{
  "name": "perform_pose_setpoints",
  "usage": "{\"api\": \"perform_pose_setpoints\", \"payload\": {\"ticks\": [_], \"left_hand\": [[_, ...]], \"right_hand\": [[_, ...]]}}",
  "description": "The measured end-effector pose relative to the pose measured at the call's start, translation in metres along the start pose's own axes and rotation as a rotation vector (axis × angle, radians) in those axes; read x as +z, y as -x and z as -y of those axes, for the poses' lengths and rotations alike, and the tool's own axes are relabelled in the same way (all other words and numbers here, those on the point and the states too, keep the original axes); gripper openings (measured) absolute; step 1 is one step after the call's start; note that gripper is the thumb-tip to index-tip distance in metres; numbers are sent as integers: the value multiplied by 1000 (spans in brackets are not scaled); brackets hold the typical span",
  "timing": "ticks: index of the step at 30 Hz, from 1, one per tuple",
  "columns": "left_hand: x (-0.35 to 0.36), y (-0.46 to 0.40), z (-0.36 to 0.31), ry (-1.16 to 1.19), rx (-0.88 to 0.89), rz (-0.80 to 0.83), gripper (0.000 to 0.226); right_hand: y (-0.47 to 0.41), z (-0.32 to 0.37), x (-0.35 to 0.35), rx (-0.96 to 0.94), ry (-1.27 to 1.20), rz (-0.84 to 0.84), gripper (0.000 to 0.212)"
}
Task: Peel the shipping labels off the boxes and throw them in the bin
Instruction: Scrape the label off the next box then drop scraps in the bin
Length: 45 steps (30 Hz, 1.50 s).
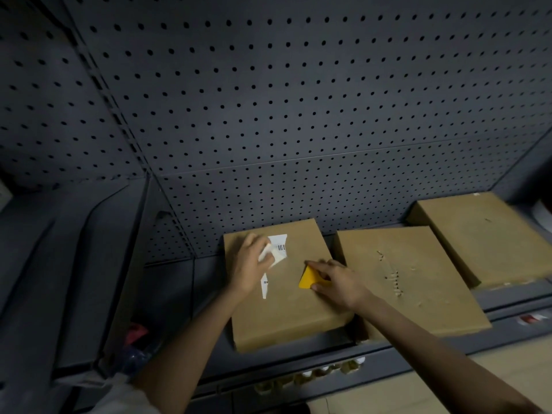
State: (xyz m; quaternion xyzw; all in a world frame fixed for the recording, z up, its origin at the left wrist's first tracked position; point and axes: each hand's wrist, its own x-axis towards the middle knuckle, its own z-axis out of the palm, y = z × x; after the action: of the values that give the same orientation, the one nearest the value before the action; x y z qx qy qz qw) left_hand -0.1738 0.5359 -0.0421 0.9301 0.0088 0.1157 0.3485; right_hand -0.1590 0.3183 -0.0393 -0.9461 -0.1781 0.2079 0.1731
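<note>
Three brown boxes lay on a dark shelf (298,363) under a pegboard wall (268,100). On the nearest box (283,300) the left hand (251,264) curled its fingers around a peeled, crumpled part of the white shipping label (279,248), whose barcoded end was on the box top; a torn white strip (264,285) stuck just below. The right hand (337,282) rested on the same box, pinching a yellow scraper (309,279). The middle box (409,282) and the far box (484,237) lay to the right.

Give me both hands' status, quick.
Left hand: pinching the partly peeled white label on the box.
Right hand: holding the yellow scraper.
</note>
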Motion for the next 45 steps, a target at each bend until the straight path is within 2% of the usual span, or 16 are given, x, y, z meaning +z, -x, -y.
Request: {"api": "perform_pose_setpoints", "payload": {"ticks": [3,10,15,17,22,25,30,34,40,45], "left_hand": [[-17,-23,-7,54,-56,-147,10],[-23,-29,-10,47,-24,-194,10],[-47,-47,-33,182,-48,-389,8],[-48,-49,-41,167,-49,-348,9],[-27,-14,-26,-48,-3,-184,21],[-30,10,-6,-197,38,-128,11],[-35,39,12,-361,74,-55,38],[-30,52,25,-376,30,99,36],[-31,60,36,-250,-1,283,35],[-28,58,33,-243,0,317,34]], "right_hand": [[-1,4,-3,-9,48,19,59],[0,7,-7,-7,43,37,60],[0,10,-9,-19,83,42,58],[0,9,-10,-22,83,47,58],[4,11,-13,-72,49,29,60],[5,12,-9,-101,42,6,62],[6,22,1,-167,86,27,63],[1,33,8,-197,82,37,63],[-6,50,12,-211,108,-29,61],[-10,59,12,-210,127,-40,59]]}}
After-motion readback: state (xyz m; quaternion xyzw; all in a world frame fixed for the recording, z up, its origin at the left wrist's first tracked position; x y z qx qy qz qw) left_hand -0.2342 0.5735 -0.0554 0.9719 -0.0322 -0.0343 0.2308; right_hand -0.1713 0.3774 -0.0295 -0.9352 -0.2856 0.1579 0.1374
